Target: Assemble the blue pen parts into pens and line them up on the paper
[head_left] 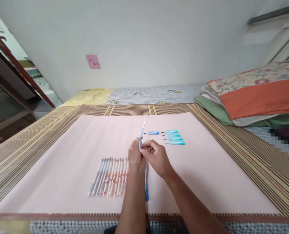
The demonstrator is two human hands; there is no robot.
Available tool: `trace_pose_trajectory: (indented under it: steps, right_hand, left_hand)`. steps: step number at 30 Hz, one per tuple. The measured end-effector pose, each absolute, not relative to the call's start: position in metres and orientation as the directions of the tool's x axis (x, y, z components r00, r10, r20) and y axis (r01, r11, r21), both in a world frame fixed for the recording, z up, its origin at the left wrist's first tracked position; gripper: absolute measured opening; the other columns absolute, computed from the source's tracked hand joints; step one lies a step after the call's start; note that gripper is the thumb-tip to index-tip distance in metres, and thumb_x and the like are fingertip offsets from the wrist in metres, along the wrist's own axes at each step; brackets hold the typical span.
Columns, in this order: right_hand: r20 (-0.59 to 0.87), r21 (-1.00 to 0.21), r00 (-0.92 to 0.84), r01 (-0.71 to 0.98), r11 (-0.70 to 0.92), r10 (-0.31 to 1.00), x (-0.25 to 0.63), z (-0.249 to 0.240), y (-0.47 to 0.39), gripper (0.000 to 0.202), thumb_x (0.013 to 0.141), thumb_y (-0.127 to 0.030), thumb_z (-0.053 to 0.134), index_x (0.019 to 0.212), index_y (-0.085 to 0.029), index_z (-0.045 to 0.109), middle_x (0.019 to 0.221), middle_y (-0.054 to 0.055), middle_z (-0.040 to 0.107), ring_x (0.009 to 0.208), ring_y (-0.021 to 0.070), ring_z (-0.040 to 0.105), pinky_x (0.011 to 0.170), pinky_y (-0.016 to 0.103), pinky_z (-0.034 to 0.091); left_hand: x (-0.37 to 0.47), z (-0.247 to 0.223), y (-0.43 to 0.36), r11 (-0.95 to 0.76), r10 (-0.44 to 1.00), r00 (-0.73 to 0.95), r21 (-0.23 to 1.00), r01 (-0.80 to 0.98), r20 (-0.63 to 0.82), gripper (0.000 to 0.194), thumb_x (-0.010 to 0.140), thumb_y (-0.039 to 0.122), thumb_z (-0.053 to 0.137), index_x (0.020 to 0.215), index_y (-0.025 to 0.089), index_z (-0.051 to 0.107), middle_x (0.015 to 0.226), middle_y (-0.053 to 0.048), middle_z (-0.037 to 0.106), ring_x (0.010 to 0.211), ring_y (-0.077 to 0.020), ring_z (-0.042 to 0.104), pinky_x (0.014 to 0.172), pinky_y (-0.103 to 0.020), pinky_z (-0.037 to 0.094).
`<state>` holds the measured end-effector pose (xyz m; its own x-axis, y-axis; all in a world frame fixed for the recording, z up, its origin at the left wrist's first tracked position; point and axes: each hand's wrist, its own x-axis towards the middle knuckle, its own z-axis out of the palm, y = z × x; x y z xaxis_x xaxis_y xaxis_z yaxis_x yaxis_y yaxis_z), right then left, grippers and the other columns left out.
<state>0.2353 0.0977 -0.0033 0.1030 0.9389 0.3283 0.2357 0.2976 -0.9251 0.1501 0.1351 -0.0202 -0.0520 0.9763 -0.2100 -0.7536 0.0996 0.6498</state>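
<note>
Between left hand [135, 156] and right hand [156, 156]: light-blue tube [140, 144], upright.

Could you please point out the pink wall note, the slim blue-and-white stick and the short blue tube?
Pink wall note [93, 61], head view: the paper's middle.
Slim blue-and-white stick [142, 130], head view: its shaft.
Short blue tube [140, 145], head view: its side.

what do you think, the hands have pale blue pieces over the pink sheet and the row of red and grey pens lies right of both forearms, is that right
Not quite: the row of red and grey pens lies left of both forearms, as the head view shows. The hands do have pale blue pieces over the pink sheet.
</note>
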Motion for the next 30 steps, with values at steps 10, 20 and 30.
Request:
trace_pose_trajectory:
  steps: [10,20,30]
  right_hand:
    - [0.137,-0.547,-0.044,0.830,0.113,0.990,0.271,-0.046,0.134,0.014,0.087,-0.009,0.058,0.078,-0.018,0.063,0.090,0.005,0.063,0.080,0.0168,0.059,0.070,0.028,0.037]
    - [0.107,-0.515,-0.074,0.849,0.119,0.992,0.267,-0.047,0.141,0.020,0.089,-0.006,0.054,0.074,-0.019,0.051,0.085,0.004,0.056,0.068,0.0149,0.049,0.061,0.028,0.029]
    - [0.210,-0.935,0.102,0.311,0.170,0.972,0.283,-0.023,0.111,0.011,0.090,-0.029,0.061,0.085,-0.020,0.060,0.072,-0.001,0.062,0.064,0.0153,0.060,0.060,0.027,0.047]
  left_hand:
    - [0.135,-0.010,0.136,0.047,0.972,-0.127,0.687,-0.725,-0.199,0.037,0.078,0.044,0.079,0.089,0.013,0.063,0.045,0.011,0.035,0.036,-0.0030,0.026,0.039,-0.018,0.015]
    - [0.141,-0.010,0.135,0.036,0.970,-0.152,0.733,-0.679,-0.188,0.038,0.072,0.045,0.079,0.086,0.014,0.062,0.045,0.011,0.037,0.035,-0.0028,0.027,0.038,-0.018,0.014]
    - [0.150,-0.015,0.131,0.045,0.978,-0.136,0.796,-0.604,-0.158,0.042,0.073,0.051,0.077,0.088,0.014,0.063,0.049,0.011,0.037,0.038,-0.0035,0.028,0.039,-0.019,0.017]
